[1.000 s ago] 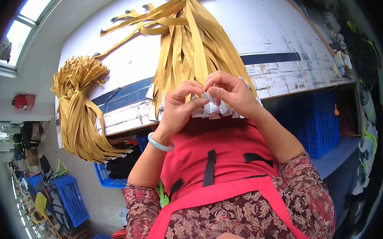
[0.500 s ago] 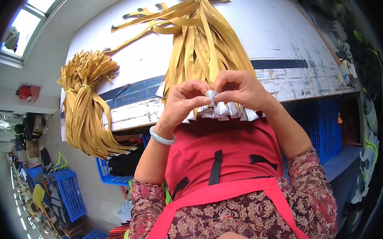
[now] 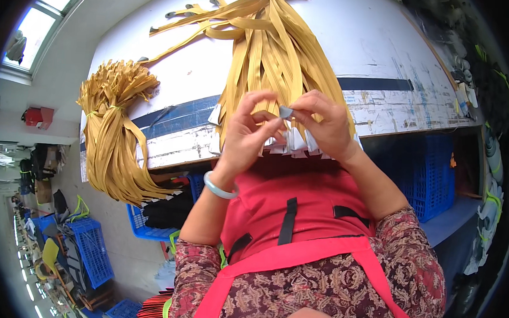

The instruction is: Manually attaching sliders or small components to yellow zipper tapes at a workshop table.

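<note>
A large bundle of golden-yellow tape strips (image 3: pixel 283 51), tied at its far end, lies across the table; its near ends carry white tabs (image 3: pixel 296 141) at the table edge. Over these ends, my right hand (image 3: pixel 328 125) pinches a small grey tab (image 3: pixel 286 111) between thumb and fingers. Whether the tab joins a strip is hidden. Just left of it, my left hand (image 3: pixel 247 130) has thumb and index finger parted, with nothing seen between them. Several strips with dark grey ends (image 3: pixel 187 11) fan out to the far left.
A second tied yellow bundle (image 3: pixel 112 128) hangs over the table's left edge. Dark blue tape (image 3: pixel 179 117) runs along the white tabletop (image 3: pixel 174 51). Blue crates stand under the table (image 3: pixel 429 179) and on the floor at left (image 3: pixel 91 251).
My left thumb and index finger have parted and drawn back from the grey tab. It stays in my right hand, now turned a little. The view has shifted slightly.
</note>
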A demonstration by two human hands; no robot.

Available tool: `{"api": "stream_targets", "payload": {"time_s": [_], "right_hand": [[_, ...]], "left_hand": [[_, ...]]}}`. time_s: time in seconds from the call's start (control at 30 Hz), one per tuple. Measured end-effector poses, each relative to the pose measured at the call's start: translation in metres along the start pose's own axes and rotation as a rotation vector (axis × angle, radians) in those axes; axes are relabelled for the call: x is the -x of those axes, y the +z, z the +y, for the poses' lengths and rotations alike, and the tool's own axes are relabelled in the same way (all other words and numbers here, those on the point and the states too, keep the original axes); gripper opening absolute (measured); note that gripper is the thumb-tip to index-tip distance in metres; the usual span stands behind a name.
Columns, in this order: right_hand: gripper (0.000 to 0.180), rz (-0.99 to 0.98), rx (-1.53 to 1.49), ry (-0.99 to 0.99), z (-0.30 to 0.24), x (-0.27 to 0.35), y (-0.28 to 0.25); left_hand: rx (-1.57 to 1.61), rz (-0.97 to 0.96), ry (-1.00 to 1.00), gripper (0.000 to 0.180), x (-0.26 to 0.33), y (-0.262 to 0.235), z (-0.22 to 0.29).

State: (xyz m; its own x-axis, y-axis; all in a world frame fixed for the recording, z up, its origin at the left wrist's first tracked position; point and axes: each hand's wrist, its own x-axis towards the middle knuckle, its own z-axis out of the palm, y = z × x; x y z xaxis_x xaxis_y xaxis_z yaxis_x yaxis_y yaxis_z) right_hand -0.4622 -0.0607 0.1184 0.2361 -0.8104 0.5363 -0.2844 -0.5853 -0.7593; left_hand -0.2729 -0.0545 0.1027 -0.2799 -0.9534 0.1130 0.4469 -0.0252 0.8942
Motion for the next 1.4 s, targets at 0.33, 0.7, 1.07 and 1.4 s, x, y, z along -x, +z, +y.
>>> {"api": "stream_targets", "payload": {"time_s": [0.33, 0.7, 1.07, 1.4], "right_hand": [[0.013, -0.093, -0.302, 0.420, -0.005, 0.007, -0.002], [0.018, 0.023, -0.285, 0.682, 0.023, 0.047, -0.048], [0.023, -0.234, 0.490, 0.643, 0.043, 0.049, -0.079], [0.011, -0.175, 0.101, 0.544, -0.004, 0.033, -0.071]], "left_hand": [[-0.705, -0.126, 0.273, 0.009, -0.002, -0.013, -0.004], [-0.391, 0.533, 0.477, 0.018, -0.009, -0.136, 0.054], [-0.558, 0.179, 0.113, 0.014, 0.005, -0.089, 0.006], [-0.885, -0.320, 0.421, 0.024, -0.023, 0.045, -0.030]]}}
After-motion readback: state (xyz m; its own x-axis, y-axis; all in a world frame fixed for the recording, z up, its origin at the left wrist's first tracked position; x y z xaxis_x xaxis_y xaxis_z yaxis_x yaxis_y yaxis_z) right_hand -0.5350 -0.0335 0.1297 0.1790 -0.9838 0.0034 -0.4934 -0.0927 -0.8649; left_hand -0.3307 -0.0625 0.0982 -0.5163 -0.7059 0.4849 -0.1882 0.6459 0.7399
